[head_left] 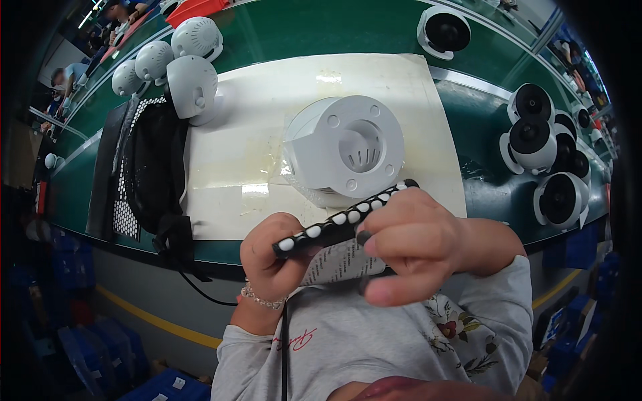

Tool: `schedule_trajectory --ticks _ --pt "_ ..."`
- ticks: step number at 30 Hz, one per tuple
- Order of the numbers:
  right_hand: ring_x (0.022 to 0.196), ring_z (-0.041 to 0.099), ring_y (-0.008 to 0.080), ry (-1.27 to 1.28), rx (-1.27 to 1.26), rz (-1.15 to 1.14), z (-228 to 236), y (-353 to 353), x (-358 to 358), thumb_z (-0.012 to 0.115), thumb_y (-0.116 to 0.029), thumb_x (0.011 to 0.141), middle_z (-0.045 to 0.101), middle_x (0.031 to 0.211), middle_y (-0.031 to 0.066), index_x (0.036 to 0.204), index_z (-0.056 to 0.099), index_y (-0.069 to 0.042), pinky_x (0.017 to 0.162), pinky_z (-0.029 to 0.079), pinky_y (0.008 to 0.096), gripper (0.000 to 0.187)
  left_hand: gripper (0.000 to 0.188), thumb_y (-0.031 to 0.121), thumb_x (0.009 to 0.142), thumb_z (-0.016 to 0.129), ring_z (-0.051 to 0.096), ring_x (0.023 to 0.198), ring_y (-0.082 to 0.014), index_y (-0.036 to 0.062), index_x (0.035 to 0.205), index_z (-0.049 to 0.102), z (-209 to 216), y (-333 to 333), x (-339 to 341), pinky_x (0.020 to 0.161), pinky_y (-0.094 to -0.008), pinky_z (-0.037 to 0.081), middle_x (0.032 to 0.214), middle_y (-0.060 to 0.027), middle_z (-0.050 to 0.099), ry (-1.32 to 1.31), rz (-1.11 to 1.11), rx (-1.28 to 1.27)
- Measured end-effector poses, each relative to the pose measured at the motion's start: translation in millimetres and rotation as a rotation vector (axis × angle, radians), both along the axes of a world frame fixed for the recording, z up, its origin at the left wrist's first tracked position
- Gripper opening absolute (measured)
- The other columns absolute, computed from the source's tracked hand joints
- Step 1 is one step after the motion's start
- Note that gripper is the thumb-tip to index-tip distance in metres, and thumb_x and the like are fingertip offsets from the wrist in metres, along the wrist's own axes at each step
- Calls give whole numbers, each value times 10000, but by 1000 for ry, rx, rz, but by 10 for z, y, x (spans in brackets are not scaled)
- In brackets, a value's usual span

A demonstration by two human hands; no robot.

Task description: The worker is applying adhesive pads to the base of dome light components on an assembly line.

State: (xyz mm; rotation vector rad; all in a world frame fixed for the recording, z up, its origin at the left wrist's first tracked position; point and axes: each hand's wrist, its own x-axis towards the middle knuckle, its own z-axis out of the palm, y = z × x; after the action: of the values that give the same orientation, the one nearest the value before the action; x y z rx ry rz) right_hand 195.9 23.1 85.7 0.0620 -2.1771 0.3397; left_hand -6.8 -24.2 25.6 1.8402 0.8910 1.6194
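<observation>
My left hand (271, 254) is closed on the lower left end of a black strip or folded sheet (328, 232) with a row of white round spots. Its grey printed backing paper (341, 262) hangs below. At the strip's upper right part, my right hand (414, 240) has its fingers curled in. Dark spots show at its fingertips, too small to name; what it pinches is hidden. Just beyond the strip, a white round device (341, 150) lies with its base up, showing round recesses and a slotted hollow. Neither hand touches it.
A cream sheet (234, 127) covers the green table (361, 33). At the left lie a black bag (157, 160) and several white devices (194, 80). More white devices with black fronts (535, 137) stand at the right, one at the back (445, 32). Blue bins (107, 351) sit below.
</observation>
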Motion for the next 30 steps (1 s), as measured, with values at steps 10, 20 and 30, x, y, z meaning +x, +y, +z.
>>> schedule_trajectory --ticks 10,20,30 --pt "800 519 117 156 -538 -406 -68 648 75 519 104 777 482 974 66 1319 238 -85 751 409 251 639 218 -20 625 714 605 770 -222 -21 769 549 -46 168 111 644 -274 475 1237 -228 448 223 8 111" --pt "821 601 272 -61 111 -547 -139 560 195 517 137 698 597 956 130 1218 360 -90 719 466 327 588 254 -67 556 676 570 657 -199 -50 769 538 -225 247 110 605 -279 483 1190 -217 504 208 45 152" --pt "1001 520 207 -18 -501 -370 88 579 -129 568 41 769 513 815 51 1292 261 -46 892 366 345 613 245 -58 544 667 582 657 -207 -55 763 558 -251 237 95 606 -285 481 1202 -213 501 221 49 142"
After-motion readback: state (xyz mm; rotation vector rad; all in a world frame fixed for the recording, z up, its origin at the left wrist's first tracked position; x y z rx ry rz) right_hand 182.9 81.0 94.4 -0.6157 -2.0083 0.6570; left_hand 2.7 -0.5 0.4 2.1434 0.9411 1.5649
